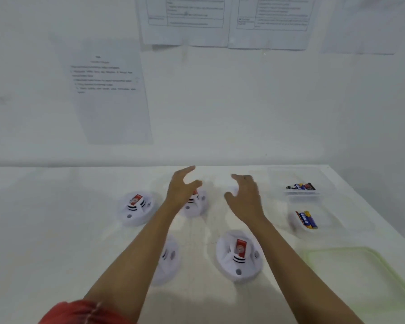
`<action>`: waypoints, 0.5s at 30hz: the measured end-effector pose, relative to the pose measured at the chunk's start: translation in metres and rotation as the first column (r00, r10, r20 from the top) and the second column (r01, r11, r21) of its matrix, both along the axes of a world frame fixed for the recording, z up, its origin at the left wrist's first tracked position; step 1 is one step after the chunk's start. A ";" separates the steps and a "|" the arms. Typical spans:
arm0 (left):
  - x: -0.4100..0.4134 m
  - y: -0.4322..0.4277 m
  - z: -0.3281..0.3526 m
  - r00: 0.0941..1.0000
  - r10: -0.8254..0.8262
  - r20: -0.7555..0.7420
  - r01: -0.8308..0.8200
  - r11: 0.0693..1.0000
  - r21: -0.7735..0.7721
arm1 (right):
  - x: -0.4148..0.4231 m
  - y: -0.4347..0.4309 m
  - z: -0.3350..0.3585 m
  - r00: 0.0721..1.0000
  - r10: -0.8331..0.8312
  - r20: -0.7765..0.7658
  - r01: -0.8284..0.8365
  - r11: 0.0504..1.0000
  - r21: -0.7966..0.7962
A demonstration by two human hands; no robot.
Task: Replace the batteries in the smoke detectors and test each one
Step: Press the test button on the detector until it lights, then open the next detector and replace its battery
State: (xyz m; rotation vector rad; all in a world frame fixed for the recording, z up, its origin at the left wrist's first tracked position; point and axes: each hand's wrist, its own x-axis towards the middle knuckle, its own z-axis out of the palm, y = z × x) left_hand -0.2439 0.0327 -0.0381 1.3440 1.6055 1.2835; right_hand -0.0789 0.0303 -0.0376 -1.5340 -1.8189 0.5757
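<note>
Several white round smoke detectors lie on the white table. One at the far left (137, 209) shows a red battery in its top. A second (195, 205) is partly hidden under my left hand (181, 189). A third (239, 256) sits near the front with a red battery showing. A fourth (168, 260) is half covered by my left forearm. My right hand (244, 196) hovers over the far middle of the table. Both hands are empty, fingers spread. The picture is blurred.
At the far right a clear box (302, 194) holds several batteries. A second clear container (297, 224) nearer me holds a few more. A clear lid with a green rim (360, 272) lies at the front right. Printed sheets hang on the wall behind.
</note>
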 end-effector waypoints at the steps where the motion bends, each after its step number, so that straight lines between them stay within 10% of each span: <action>1: -0.015 -0.005 0.000 0.998 -0.057 -0.023 0.056 0.996 -0.067 | -0.012 0.003 0.002 0.992 0.115 -0.048 -0.117 0.991 -0.062; 7: -0.051 -0.014 -0.011 0.877 -0.394 -0.275 0.298 0.895 -0.333 | -0.053 0.022 -0.014 0.926 0.375 -0.031 -0.353 0.838 -0.416; 15: -0.059 0.001 -0.023 0.845 -0.425 -0.324 0.302 0.880 -0.367 | -0.061 0.028 -0.024 0.938 0.342 -0.052 -0.330 0.842 -0.427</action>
